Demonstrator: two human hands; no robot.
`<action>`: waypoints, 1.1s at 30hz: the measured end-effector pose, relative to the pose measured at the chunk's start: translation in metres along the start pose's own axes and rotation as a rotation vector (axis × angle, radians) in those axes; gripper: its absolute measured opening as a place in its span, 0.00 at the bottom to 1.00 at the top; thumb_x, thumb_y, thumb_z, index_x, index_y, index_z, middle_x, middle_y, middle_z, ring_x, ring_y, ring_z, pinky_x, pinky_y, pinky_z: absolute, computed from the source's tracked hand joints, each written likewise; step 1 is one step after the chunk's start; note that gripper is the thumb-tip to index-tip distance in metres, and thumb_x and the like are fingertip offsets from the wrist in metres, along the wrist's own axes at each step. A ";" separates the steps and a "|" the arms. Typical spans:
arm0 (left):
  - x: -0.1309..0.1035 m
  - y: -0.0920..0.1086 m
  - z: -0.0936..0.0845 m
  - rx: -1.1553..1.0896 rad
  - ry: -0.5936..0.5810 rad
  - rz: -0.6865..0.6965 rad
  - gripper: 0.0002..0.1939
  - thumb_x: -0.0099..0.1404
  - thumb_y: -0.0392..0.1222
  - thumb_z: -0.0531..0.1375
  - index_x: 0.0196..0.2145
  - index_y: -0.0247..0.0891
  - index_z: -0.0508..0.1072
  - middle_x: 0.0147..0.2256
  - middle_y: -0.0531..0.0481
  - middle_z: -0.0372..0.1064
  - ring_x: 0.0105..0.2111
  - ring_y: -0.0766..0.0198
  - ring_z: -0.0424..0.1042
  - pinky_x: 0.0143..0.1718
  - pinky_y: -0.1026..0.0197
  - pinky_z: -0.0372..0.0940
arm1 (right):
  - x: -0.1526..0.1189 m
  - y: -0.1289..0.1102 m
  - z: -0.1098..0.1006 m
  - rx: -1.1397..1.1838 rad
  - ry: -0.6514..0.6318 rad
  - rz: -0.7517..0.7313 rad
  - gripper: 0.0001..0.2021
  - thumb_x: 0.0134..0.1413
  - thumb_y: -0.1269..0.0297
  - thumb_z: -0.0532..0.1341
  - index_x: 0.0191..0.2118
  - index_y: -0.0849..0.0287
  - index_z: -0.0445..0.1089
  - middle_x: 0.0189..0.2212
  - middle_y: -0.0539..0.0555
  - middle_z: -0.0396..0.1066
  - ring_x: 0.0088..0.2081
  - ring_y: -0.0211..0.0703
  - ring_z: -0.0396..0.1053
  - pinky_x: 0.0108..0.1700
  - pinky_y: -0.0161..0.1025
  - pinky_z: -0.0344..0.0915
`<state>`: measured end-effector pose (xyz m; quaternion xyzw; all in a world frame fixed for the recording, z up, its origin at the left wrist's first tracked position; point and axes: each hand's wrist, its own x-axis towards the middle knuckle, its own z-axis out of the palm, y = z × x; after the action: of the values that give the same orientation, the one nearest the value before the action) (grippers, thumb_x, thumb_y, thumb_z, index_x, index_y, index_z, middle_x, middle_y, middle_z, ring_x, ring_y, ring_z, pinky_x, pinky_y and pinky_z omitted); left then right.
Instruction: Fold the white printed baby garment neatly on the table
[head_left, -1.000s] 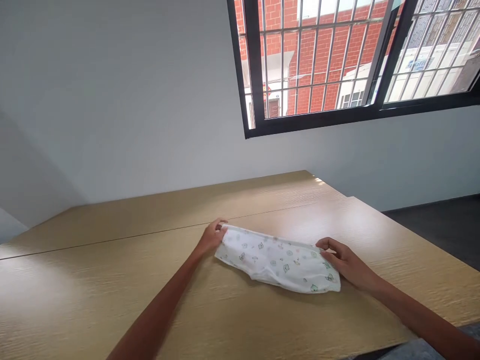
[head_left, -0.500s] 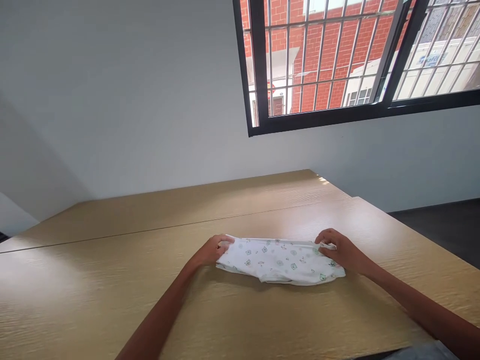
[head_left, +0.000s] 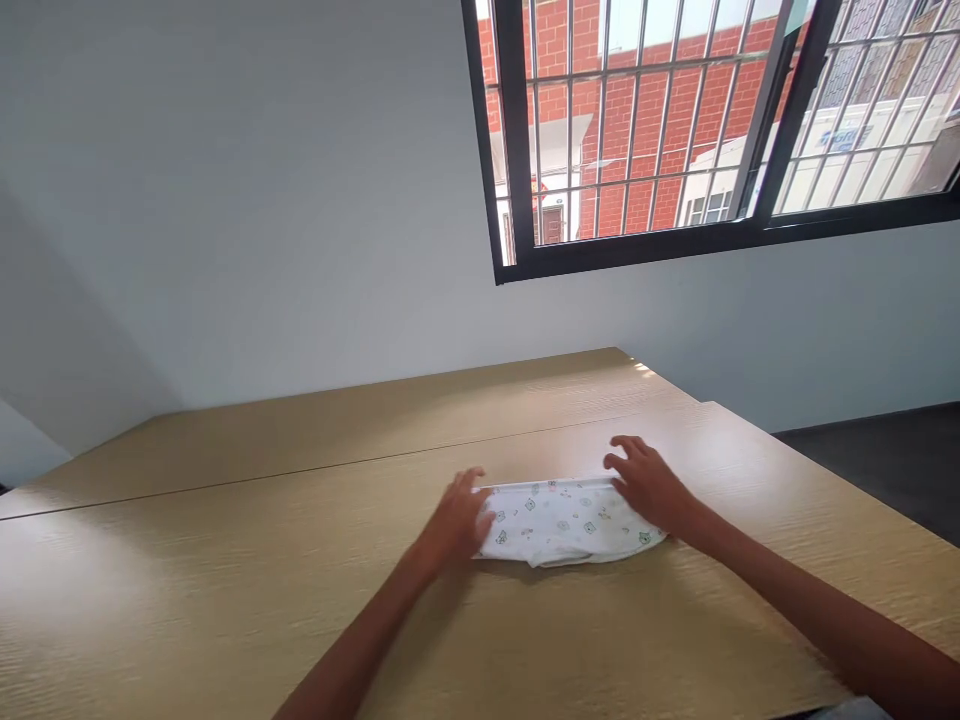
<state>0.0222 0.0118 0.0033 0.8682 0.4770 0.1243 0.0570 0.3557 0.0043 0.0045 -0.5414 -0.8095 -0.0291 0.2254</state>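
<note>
A white cloth (head_left: 566,522) printed with small green and pink figures lies folded into a long flat shape on the wooden table (head_left: 247,560). Over its left end is my left hand (head_left: 456,520), fingers apart and slightly blurred. My right hand (head_left: 646,484) hovers at the cloth's right end with its fingers curved and spread, gripping nothing. Both hands hide parts of the cloth's ends. Whether the fingertips touch the fabric I cannot tell.
A seam (head_left: 300,470) runs across the table toward its back. Behind stands a pale wall (head_left: 300,200) with a dark-framed, barred window (head_left: 637,255). The table's right edge borders a dark floor (head_left: 885,450).
Both hands have let go of the cloth's ends. My left hand has moved right over the cloth; my right hand has shifted slightly left and away from me. The view has tilted slightly.
</note>
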 end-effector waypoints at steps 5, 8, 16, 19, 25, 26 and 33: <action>0.021 0.060 0.033 -0.034 -0.135 0.333 0.26 0.69 0.44 0.50 0.63 0.35 0.57 0.66 0.41 0.45 0.66 0.49 0.43 0.66 0.47 0.43 | 0.008 -0.083 0.031 0.256 -0.193 -0.151 0.27 0.68 0.55 0.47 0.64 0.68 0.54 0.65 0.66 0.48 0.66 0.52 0.47 0.63 0.49 0.55; 0.023 0.070 0.043 -0.038 -0.134 0.333 0.32 0.69 0.47 0.49 0.67 0.36 0.47 0.68 0.43 0.39 0.67 0.52 0.40 0.67 0.48 0.38 | 0.007 -0.096 0.046 0.277 -0.320 -0.140 0.34 0.68 0.48 0.41 0.67 0.72 0.45 0.67 0.66 0.39 0.68 0.52 0.37 0.67 0.49 0.45; -0.003 0.029 0.036 0.024 -0.123 0.026 0.38 0.70 0.60 0.41 0.67 0.29 0.45 0.67 0.37 0.40 0.67 0.50 0.39 0.66 0.46 0.39 | -0.021 0.000 0.026 -0.035 -0.280 -0.050 0.39 0.62 0.39 0.45 0.67 0.66 0.48 0.65 0.66 0.47 0.67 0.57 0.42 0.66 0.61 0.35; -0.011 0.015 0.032 0.008 -0.123 -0.029 0.39 0.70 0.61 0.42 0.67 0.27 0.46 0.67 0.34 0.38 0.67 0.48 0.39 0.65 0.45 0.40 | -0.036 0.037 0.013 -0.140 -0.255 0.049 0.37 0.62 0.40 0.45 0.67 0.63 0.49 0.65 0.65 0.47 0.66 0.60 0.42 0.64 0.67 0.33; -0.008 -0.012 0.022 -0.079 -0.133 0.039 0.37 0.69 0.60 0.47 0.67 0.32 0.48 0.67 0.37 0.39 0.67 0.49 0.41 0.65 0.47 0.42 | -0.050 0.037 -0.006 -0.148 -0.162 -0.143 0.35 0.64 0.47 0.49 0.69 0.58 0.39 0.68 0.59 0.38 0.68 0.59 0.32 0.64 0.67 0.38; -0.008 -0.020 0.018 -0.095 -0.137 0.049 0.36 0.69 0.58 0.48 0.66 0.32 0.49 0.67 0.38 0.40 0.66 0.50 0.43 0.65 0.47 0.43 | -0.055 0.027 -0.010 -0.127 -0.169 -0.212 0.35 0.64 0.48 0.50 0.69 0.57 0.38 0.68 0.59 0.39 0.68 0.58 0.34 0.64 0.66 0.37; -0.019 -0.054 -0.005 -0.152 -0.023 0.062 0.21 0.68 0.46 0.54 0.57 0.41 0.67 0.61 0.45 0.59 0.64 0.51 0.51 0.63 0.48 0.50 | -0.122 -0.047 -0.022 0.026 -0.171 -0.525 0.34 0.58 0.56 0.62 0.67 0.51 0.49 0.57 0.58 0.66 0.55 0.57 0.66 0.61 0.57 0.59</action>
<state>-0.0329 0.0250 -0.0063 0.8771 0.4382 0.1520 0.1245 0.3597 -0.1270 -0.0151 -0.3104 -0.9385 -0.0302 0.1479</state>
